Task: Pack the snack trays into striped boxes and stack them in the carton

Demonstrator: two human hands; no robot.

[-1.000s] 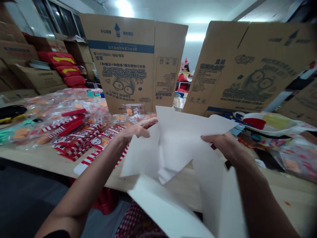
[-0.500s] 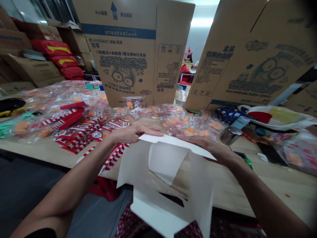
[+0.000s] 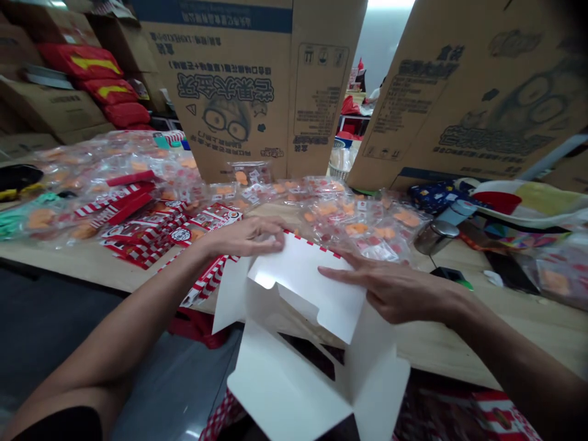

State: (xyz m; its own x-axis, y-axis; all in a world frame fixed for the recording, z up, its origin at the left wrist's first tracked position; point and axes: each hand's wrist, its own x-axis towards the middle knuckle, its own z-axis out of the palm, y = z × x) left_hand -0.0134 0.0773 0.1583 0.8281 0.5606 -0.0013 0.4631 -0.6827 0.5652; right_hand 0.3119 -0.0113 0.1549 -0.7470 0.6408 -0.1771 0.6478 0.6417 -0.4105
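Note:
A paper box (image 3: 289, 389), white inside with a red-striped outer edge, stands open before me at the table's front edge. Its flaps are spread, and a cut-out window shows in one panel. My left hand (image 3: 250, 237) pinches the far flap at its upper left corner, fingers closed over the edge. On the flap's right side is my right hand (image 3: 397, 286), its index finger laid along the white face and the rest curled around the edge, partly hidden. Beside my left wrist lie flat red-and-white striped packages (image 3: 151, 229).
Clear packets with orange pieces (image 3: 358, 226) cover the table's back. Tall cardboard cartons (image 3: 239, 92) rise behind them. At right are a metal flask (image 3: 435, 237), a black phone (image 3: 509, 275) and a white basin (image 3: 542, 202). A red stool (image 3: 197, 327) stands below.
The far flap has tipped, now showing its white face and striped edge. My right hand has shifted onto that face with its index finger extended. The view has tilted down slightly.

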